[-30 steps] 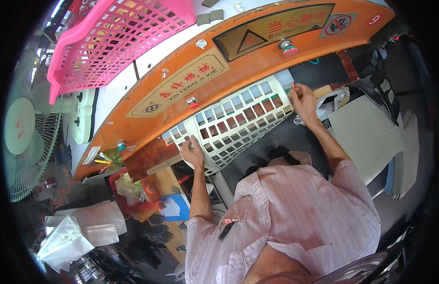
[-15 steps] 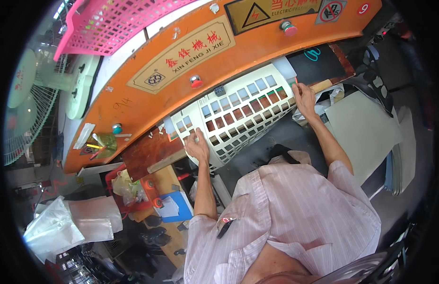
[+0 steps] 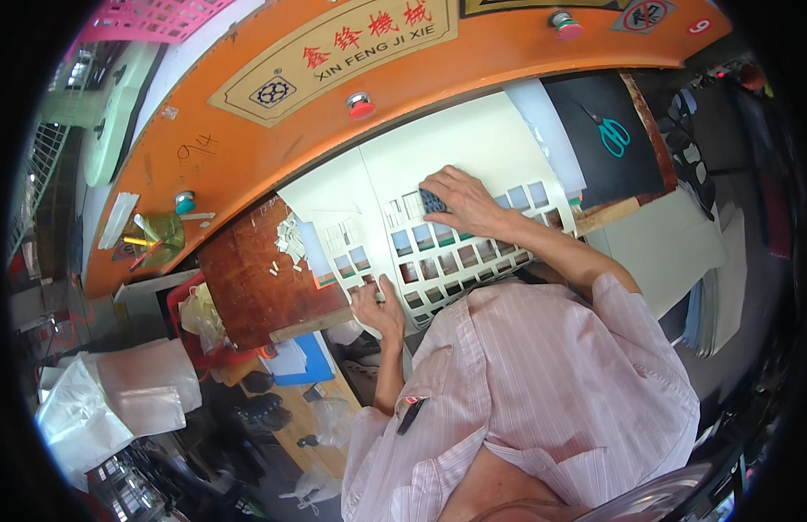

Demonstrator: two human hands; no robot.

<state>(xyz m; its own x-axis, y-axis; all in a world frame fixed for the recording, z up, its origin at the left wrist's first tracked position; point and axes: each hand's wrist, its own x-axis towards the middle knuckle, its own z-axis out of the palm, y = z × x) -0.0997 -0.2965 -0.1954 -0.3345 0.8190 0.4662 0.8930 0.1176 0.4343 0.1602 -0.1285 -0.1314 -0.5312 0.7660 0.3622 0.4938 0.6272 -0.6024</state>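
Note:
A large cream card sheet (image 3: 438, 130) lies across the work surface, its near part cut through with rows of rectangular windows. My right hand (image 3: 463, 204) is closed around a small dark studded block (image 3: 432, 201), which rests on the sheet beside a group of narrow slits. At the sheet's near left edge, my left hand (image 3: 379, 311) grips the card, thumb and fingers bent at the windows. Part of the near edge droops toward my body. Under the sheet, bluish translucent film (image 3: 543, 122) shows at the right.
An orange machine beam (image 3: 473, 52) with red push buttons spans the far side. Small white offcuts (image 3: 290, 239) lie on the reddish-brown board (image 3: 238, 270) at left. Teal-handled scissors (image 3: 612, 137) rest on a black pad at right. Large pale sheets (image 3: 656, 252) are stacked near my right side.
The sheet has come toward me, uncovering its plain far part. My right hand has left the sheet's right edge and taken hold of the dark block. My left hand has shifted nearer with the card.

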